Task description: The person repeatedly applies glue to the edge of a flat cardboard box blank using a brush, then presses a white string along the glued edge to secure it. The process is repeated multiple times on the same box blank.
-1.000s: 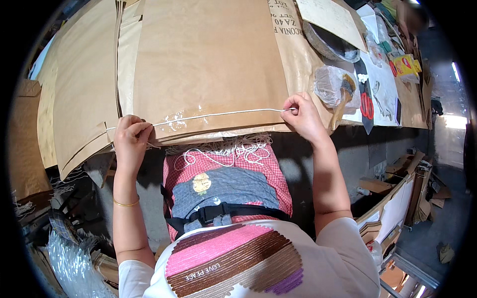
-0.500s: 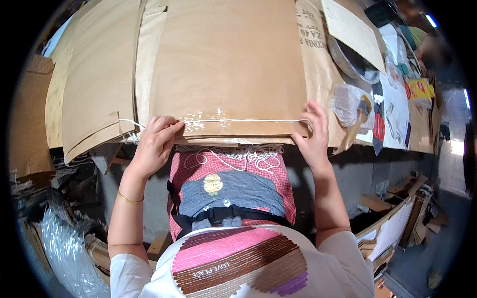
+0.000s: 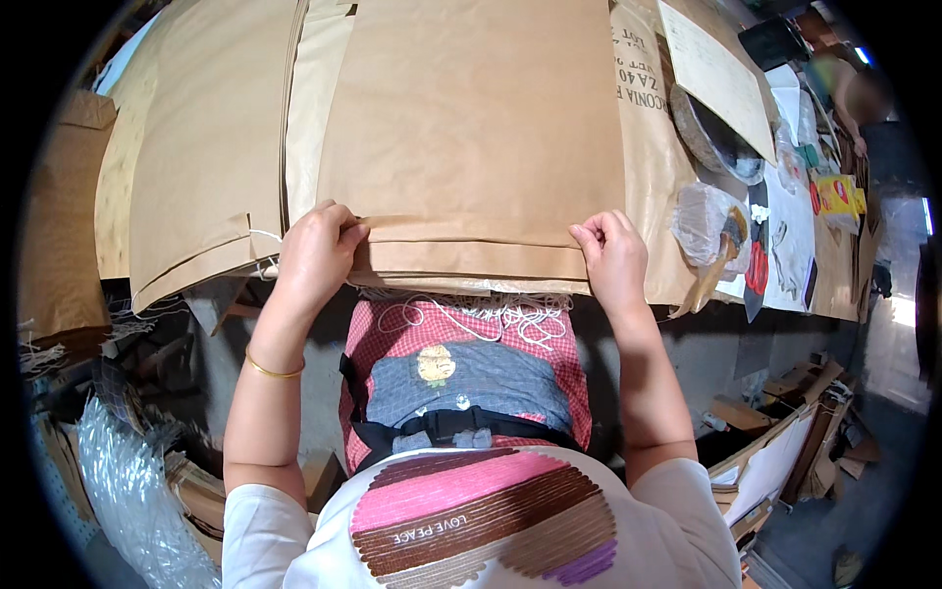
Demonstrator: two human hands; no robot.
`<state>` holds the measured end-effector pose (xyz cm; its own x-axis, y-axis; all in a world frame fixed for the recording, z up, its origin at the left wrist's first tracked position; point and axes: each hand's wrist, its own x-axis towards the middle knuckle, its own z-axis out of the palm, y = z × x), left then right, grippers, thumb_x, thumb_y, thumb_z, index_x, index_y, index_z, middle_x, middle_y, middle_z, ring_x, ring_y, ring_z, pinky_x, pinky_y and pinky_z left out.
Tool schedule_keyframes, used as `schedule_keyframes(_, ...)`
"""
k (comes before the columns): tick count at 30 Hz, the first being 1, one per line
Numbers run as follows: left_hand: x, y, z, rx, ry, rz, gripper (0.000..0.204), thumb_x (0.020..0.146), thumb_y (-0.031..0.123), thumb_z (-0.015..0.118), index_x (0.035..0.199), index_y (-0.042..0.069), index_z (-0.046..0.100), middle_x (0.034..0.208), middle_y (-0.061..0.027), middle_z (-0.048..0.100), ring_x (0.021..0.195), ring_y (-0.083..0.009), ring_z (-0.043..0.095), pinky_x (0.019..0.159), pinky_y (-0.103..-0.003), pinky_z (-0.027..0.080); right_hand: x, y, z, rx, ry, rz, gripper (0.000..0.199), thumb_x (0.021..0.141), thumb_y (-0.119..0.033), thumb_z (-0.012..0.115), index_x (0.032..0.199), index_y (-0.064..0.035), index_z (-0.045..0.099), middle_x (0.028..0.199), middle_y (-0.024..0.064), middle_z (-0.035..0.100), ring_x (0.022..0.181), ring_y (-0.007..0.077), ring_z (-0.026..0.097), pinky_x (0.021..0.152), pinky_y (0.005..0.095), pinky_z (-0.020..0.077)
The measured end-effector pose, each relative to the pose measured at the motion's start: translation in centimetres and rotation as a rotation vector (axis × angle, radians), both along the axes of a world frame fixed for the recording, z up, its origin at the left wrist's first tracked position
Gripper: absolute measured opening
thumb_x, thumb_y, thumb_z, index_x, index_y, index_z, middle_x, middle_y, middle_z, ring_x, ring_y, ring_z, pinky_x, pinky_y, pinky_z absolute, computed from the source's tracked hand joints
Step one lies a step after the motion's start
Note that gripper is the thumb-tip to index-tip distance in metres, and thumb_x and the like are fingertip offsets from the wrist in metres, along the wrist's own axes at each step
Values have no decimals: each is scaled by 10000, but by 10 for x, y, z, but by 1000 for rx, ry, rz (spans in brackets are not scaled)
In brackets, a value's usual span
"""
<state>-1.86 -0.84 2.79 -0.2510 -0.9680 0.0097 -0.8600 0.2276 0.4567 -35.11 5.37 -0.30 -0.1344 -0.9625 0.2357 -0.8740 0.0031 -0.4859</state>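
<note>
At the far left we see crinkled clear plastic wrap [image 3: 132, 481] and cardboard pieces below the work table [image 3: 687, 339]. On the table lie overlapping brown paper sacks [image 3: 196, 167], spread flat.

Our left hand [image 3: 314, 257] sits at the near edge of the top brown paper sack [image 3: 471, 128], fingers curled over and thumb under, pinching the folded bottom hem [image 3: 471, 257] at its left end. A thin gold bangle [image 3: 272, 370] circles that wrist. Loose white string [image 3: 471, 314] hangs in tangles just under the hem, over the table edge.

Our right hand [image 3: 613, 260] grips the same fold at its right end, fingers bent tight, thumb tucked beneath.

We judge the fold could slip or crease unevenly if one hand presses harder than the other, since the paper is stiff and wide. The dangling string could also get caught under the fold.

Further right lie a crumpled plastic bag [image 3: 702, 221], a round dish [image 3: 716, 142] and small tools [image 3: 756, 275] near the sack's edge; a sweeping elbow might knock them.
</note>
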Motion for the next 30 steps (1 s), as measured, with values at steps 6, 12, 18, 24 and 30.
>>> schedule_keyframes(6, -18, 21, -8, -429, -265, 11, 319, 802, 139, 636, 1065, 13, 510, 951, -151, 564, 765, -313, 564, 676, -447, 444, 31, -1, 7, -238, 406, -162, 221, 827, -37, 549, 1036, -28, 618, 1013, 156, 605, 938, 294, 580, 841, 409, 467)
schedule_keyframes(12, -55, 50, 4, -45, -324, -380, 933, 777, 495, 622, 1386, -116, 267, 1466, -268, 267, 1393, -368, 219, 1148, -433, 183, 91, 21, 6, 146, 289, 342, 809, 836, -415, 602, 1417, 44, 277, 1492, 216, 253, 1395, 319, 233, 1149, 458, 145)
schedule_keyframes(18, 6, 37, -8, -57, -465, -124, 1043, 780, 625, 553, 1395, -144, 209, 1484, -299, 188, 1407, -390, 149, 1151, -413, 162, 2, 38, -4, 70, 187, -153, 713, 822, -309, 661, 1345, 70, 359, 1375, 261, 367, 1289, 391, 343, 1076, 449, 276)
schedule_keyframes(24, 6, 35, -21, -123, -340, -108, 985, 801, 552, 595, 1394, -138, 216, 1480, -307, 186, 1396, -406, 165, 1143, -427, 184, -8, 27, -2, -12, 50, -313, 421, 746, -138, 717, 1097, 30, 556, 1052, 182, 555, 1025, 359, 524, 879, 426, 426)
schedule_keyframes(30, 3, 33, -21, -98, -284, -94, 934, 825, 518, 595, 1387, -135, 235, 1470, -319, 196, 1387, -428, 175, 1136, -446, 193, -8, 18, -6, -20, -25, -272, 375, 772, -74, 672, 1113, 13, 542, 1017, 159, 574, 973, 327, 562, 843, 396, 457)
